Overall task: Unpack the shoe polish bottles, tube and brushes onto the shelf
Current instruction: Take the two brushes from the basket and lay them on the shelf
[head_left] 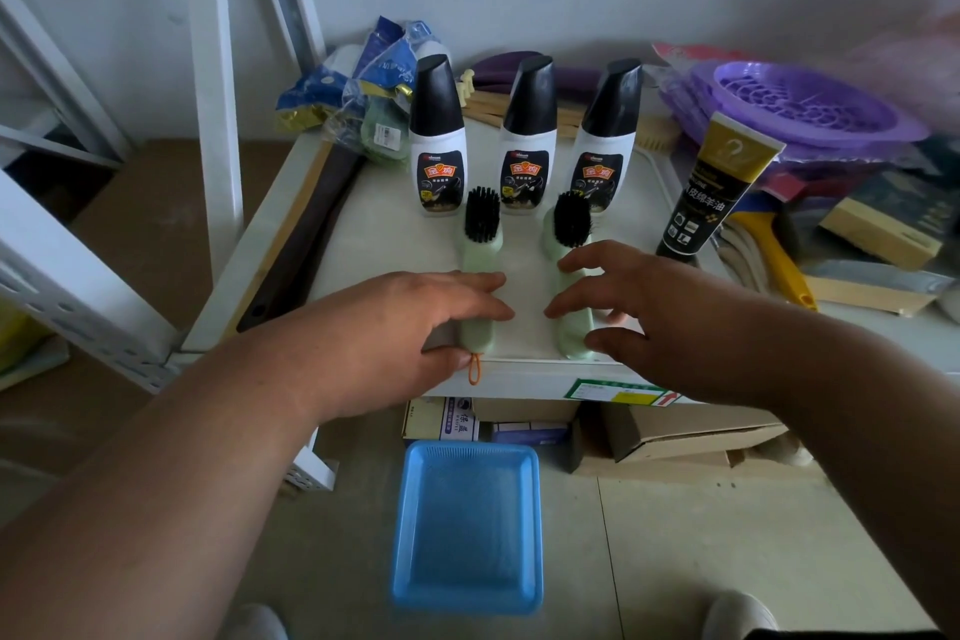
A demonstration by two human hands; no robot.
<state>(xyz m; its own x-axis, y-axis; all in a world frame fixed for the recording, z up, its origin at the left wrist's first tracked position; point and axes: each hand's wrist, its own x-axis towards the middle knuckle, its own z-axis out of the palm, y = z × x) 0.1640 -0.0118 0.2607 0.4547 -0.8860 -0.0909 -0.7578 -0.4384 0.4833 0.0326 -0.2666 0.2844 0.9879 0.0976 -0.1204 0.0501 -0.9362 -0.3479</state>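
Risk first. The left brush (480, 276) lies with its handle end at the front edge of the shelf (358, 224), its orange hanging loop (474, 369) already over the lip. The left hand (410, 322) rests over that handle, fingers (478, 282) spread and loosely curled, thumb at the butt end; I judge it a light touch and not a firm grip. A backward drag of that hand could pull the brush off the edge toward the floor, where the blue tray (467, 530) sits empty.

The right brush (569, 270) lies just beside it, also reaching the front edge. The right hand (634, 307) hovers over its handle with fingers open and splayed, some touching the handle, none closed round it. A forward nudge from either hand would push the bristle heads into the bottles standing close behind; these are tall, narrow-based and likely to topple in a row.

The tube (719, 187) stands cap down and tilted at the right of the cleared patch, close by the purple basket (810, 104) and the clutter there; whether it leans on anything I cannot tell. It looks the least stable item.

Count, left to right:
- polish bottles: three, namely left bottle (438, 140), middle bottle (529, 140), right bottle (609, 140), all upright
- brushes: two, lying flat
- tube: one
- tray: one, nothing in it

All task items are on the shelf
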